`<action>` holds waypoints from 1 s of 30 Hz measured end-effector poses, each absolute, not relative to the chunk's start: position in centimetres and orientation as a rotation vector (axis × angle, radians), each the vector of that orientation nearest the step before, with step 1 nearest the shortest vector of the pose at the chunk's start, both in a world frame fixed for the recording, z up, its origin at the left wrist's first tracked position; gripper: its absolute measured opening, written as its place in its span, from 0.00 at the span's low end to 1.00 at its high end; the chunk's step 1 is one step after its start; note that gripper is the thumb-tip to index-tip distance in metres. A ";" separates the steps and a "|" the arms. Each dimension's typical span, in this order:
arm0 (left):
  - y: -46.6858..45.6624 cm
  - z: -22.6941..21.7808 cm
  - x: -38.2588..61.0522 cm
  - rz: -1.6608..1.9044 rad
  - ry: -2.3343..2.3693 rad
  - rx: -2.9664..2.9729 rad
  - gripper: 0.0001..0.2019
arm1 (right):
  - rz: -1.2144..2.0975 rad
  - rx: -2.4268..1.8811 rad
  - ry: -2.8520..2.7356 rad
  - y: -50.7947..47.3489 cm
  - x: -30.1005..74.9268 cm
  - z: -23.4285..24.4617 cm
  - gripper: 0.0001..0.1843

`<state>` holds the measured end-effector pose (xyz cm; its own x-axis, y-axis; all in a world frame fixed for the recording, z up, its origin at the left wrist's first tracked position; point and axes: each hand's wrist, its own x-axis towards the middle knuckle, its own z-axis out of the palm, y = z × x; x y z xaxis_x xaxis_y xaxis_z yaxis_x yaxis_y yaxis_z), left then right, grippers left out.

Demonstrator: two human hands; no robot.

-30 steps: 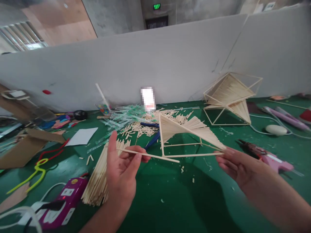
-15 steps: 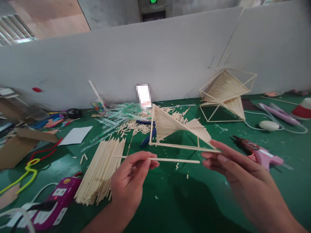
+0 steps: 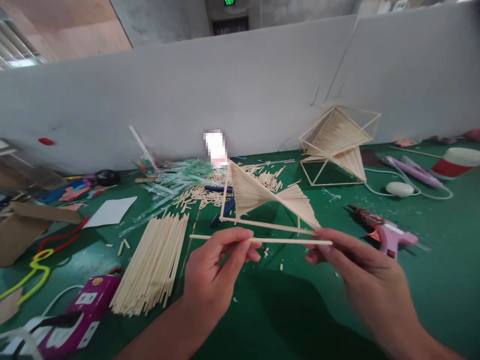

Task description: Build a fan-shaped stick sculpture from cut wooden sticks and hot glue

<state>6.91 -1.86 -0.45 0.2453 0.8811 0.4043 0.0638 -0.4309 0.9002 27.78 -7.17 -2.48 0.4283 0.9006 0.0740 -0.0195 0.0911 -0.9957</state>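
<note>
My left hand (image 3: 221, 265) pinches a thin wooden stick (image 3: 292, 241) near its middle, held level. The stick's right end reaches across to the fingers of my right hand (image 3: 356, 265), in front of them. Between thumb and fingers, my right hand grips the near right corner of a wooden stick frame (image 3: 262, 224). Closely laid sticks form a twisted surface (image 3: 251, 187) inside that frame. Whether the right fingers also press on the loose stick, I cannot tell. Left of my left hand lies a bundle of wooden sticks (image 3: 152, 265).
A finished-looking twisted stick model (image 3: 333, 145) stands at the back right. A pink glue gun (image 3: 390, 235) lies right of my right hand. Cut stick pieces (image 3: 202, 196), clear wrappers (image 3: 168, 182) and blue-handled pliers (image 3: 225, 211) are behind. A purple power strip (image 3: 84, 315) sits front left.
The loose stick has moved right, so its right end now lies across my right fingertips. My left hand has shifted right toward my right hand. The view has turned slightly.
</note>
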 end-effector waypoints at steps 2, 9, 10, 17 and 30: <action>-1.7 -0.4 7.4 1.269 0.912 1.691 0.09 | 0.776 -1.345 -0.953 -7.4 27.9 -2.2 0.11; -1.0 -0.2 7.2 1.331 0.961 1.659 0.06 | 0.360 -1.458 -1.174 -6.0 29.9 -1.3 0.14; -0.8 -0.2 7.0 1.353 0.971 1.646 0.06 | 0.281 -1.442 -1.249 -5.4 30.4 -1.1 0.15; -0.5 -0.1 6.2 1.437 0.990 1.547 0.05 | -0.032 -1.471 -1.502 -0.1 32.0 0.5 0.25; -1.4 -0.3 5.1 1.466 0.991 1.566 0.05 | -0.150 -1.536 -1.916 16.3 30.6 3.9 0.15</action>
<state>5.10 -1.41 -0.25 0.0403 0.9115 0.4093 0.0401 -0.4107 0.9109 30.62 16.32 3.87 -0.0840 0.8254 0.5582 0.9022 0.3008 -0.3090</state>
